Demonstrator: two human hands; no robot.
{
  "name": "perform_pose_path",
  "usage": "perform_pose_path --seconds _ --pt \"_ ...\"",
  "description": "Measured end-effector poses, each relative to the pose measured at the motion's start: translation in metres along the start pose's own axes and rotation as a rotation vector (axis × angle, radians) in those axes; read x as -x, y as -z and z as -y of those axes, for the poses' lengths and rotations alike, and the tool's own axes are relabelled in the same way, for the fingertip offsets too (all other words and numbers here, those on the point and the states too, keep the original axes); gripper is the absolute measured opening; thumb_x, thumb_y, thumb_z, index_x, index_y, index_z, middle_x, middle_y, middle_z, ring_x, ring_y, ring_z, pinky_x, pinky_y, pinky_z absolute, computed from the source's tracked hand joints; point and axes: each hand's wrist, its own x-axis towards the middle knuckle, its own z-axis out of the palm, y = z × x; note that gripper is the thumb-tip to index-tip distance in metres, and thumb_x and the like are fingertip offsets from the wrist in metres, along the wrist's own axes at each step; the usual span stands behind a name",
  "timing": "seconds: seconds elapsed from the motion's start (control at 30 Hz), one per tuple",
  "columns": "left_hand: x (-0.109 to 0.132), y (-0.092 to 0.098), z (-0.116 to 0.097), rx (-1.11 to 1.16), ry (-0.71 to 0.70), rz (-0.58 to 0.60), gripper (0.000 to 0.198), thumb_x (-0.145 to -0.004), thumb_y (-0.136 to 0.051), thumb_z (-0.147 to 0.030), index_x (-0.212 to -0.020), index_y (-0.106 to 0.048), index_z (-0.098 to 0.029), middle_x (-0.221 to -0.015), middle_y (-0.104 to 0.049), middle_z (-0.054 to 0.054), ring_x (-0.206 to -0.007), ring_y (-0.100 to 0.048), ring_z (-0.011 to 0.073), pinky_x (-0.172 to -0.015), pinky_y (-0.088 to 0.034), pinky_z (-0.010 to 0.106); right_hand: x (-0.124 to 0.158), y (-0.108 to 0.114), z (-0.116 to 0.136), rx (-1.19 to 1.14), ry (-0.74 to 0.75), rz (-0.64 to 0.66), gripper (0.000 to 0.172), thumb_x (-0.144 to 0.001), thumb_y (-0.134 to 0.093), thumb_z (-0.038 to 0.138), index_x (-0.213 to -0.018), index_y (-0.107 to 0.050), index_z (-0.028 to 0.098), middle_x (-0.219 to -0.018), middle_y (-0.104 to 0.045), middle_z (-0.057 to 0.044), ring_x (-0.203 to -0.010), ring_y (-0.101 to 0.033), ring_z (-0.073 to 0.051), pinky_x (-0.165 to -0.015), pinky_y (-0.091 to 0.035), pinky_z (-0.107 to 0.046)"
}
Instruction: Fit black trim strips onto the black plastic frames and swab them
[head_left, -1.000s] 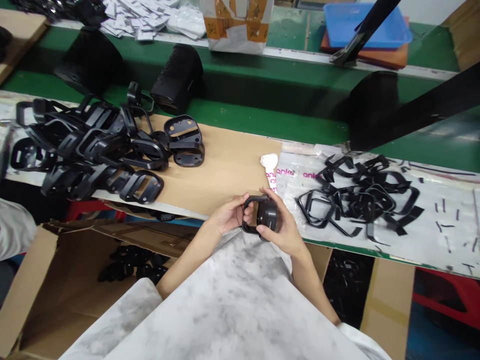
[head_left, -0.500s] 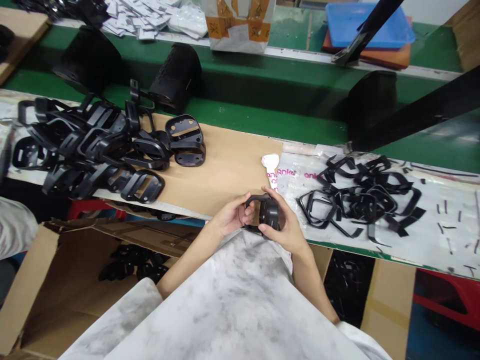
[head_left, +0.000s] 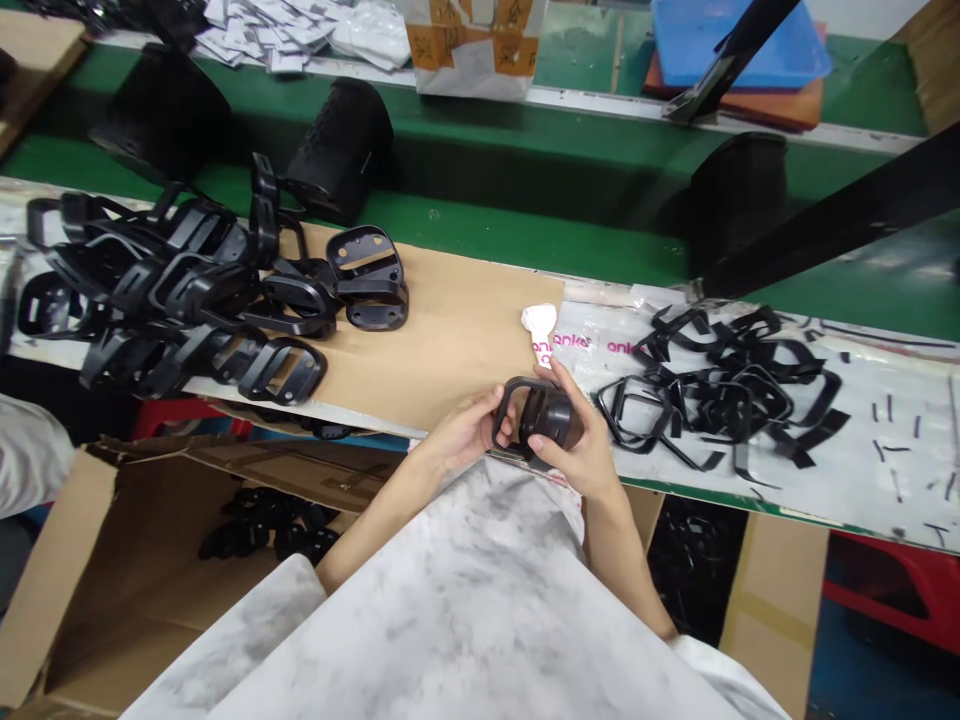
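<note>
Both my hands hold one black plastic frame part (head_left: 537,412) just over the near edge of the bench. My left hand (head_left: 466,432) pinches its left rim with curled fingers. My right hand (head_left: 581,452) wraps round its right side, thumb on top. The part is tilted, its open loop facing left. It hovers above the brown cardboard sheet (head_left: 442,330). A pile of thin black trimmed strips (head_left: 720,385) lies on a white plastic sheet to the right.
A heap of black frame parts (head_left: 172,290) covers the bench's left end. An open cardboard box (head_left: 90,560) with more black parts stands on the floor at lower left. Black speaker bodies (head_left: 341,150) sit on the green conveyor behind. A small white wad (head_left: 538,320) lies by the cardboard's edge.
The part has been turned in my hands and lifted slightly up and right. My right hand shifted a little to the right with it.
</note>
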Motion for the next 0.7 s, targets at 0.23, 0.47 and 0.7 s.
perform_pose_path --seconds 0.23,0.47,0.7 --pt "-0.006 0.007 -0.007 -0.099 0.078 0.110 0.054 -0.076 -0.090 -0.061 -0.086 -0.071 -0.012 -0.064 -0.065 0.003 -0.053 -0.061 0.0123 -0.054 -0.051 0.023 0.003 0.004 -0.002 -0.037 0.043 -0.023 0.092 -0.081 -0.087 0.055 -0.161 -0.049 0.026 -0.156 -0.061 -0.012 -0.141 -0.061 -0.035 -0.123 -0.044 -0.056" --pt "0.009 0.014 -0.005 -0.572 -0.239 -0.024 0.043 -0.089 -0.079 -0.057 -0.099 -0.073 -0.016 -0.091 -0.073 0.006 -0.083 -0.066 0.0171 -0.080 -0.050 0.026 -0.001 0.013 0.010 0.127 0.105 -0.089 0.087 -0.083 -0.086 0.050 -0.160 -0.050 0.030 -0.164 -0.053 -0.010 -0.151 -0.051 -0.035 -0.129 -0.037 -0.059" --pt "0.017 0.006 -0.008 -1.379 -0.304 -0.216 0.046 -0.099 -0.062 -0.050 -0.066 -0.057 -0.018 -0.059 -0.055 0.000 -0.056 -0.049 0.0143 -0.058 -0.027 0.027 -0.004 -0.003 0.030 0.411 0.242 0.017 0.093 -0.083 -0.088 0.034 -0.164 -0.042 0.037 -0.172 -0.038 -0.008 -0.160 -0.037 -0.036 -0.131 -0.032 -0.061"
